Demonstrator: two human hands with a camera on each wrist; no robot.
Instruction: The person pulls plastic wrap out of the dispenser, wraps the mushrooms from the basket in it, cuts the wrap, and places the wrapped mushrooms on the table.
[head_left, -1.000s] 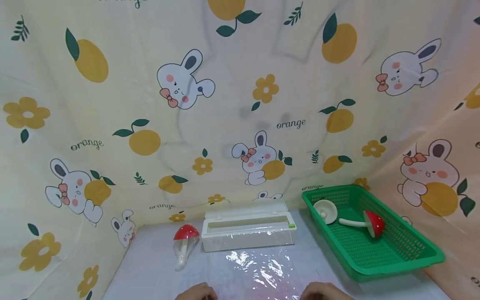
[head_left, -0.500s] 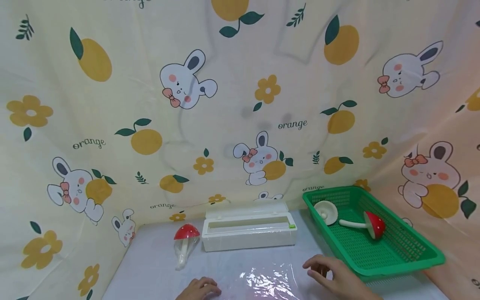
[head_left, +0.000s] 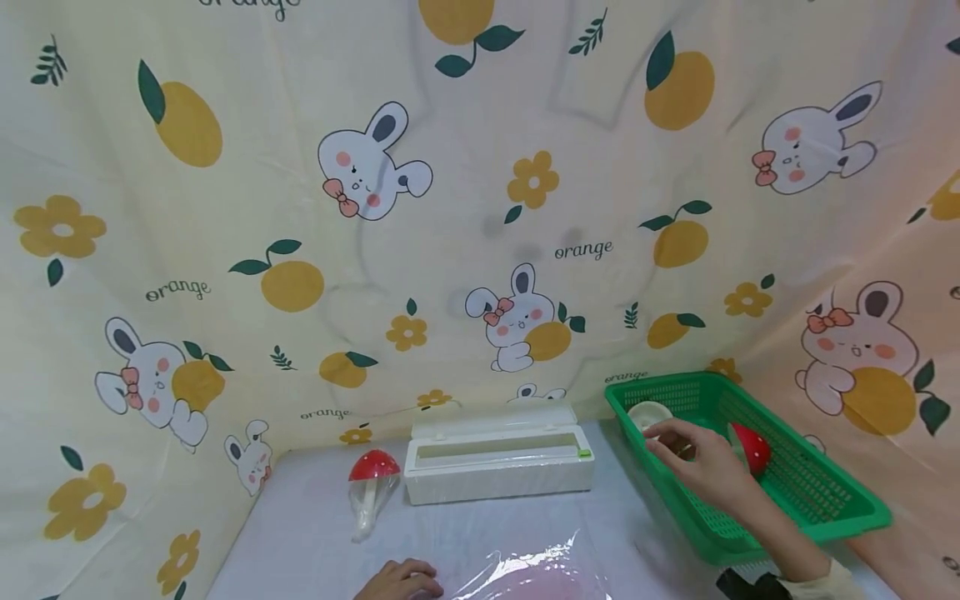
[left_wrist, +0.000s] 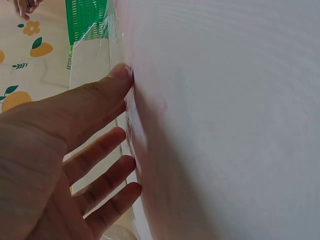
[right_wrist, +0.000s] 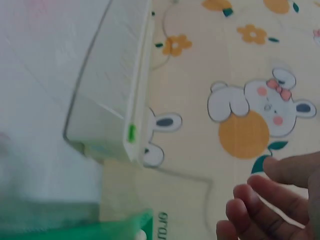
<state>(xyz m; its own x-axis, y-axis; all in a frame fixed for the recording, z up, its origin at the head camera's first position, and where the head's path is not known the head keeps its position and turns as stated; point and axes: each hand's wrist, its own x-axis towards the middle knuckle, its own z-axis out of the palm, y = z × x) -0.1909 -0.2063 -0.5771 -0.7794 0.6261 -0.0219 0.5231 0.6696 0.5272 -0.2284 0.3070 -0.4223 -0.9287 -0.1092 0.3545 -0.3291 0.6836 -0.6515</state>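
My left hand [head_left: 401, 581] rests at the near edge of a sheet of clear plastic film [head_left: 543, 571] on the table. In the left wrist view its thumb and fingertips touch the film, fingers fairly straight. My right hand [head_left: 705, 462] hovers over the green basket [head_left: 862, 518], fingers loosely bent, nothing held. Close to its fingertips lies a toy mushroom [head_left: 645, 413], its pale cap underside up. A red-capped toy mushroom [head_left: 756, 448] is partly hidden behind this hand. Another red mushroom wrapped in film [head_left: 371, 492] lies at the table's left.
A white cling film dispenser box [head_left: 498, 485], lid raised and a green piece at its right end, stands at the back middle of the table. Behind it hangs a printed cloth [head_left: 450, 250] with rabbits and oranges, which also closes off both sides.
My right hand has left the film and moved up and right over the basket. The left hand stays at the film, having shifted slightly. The film's near part has rippled.
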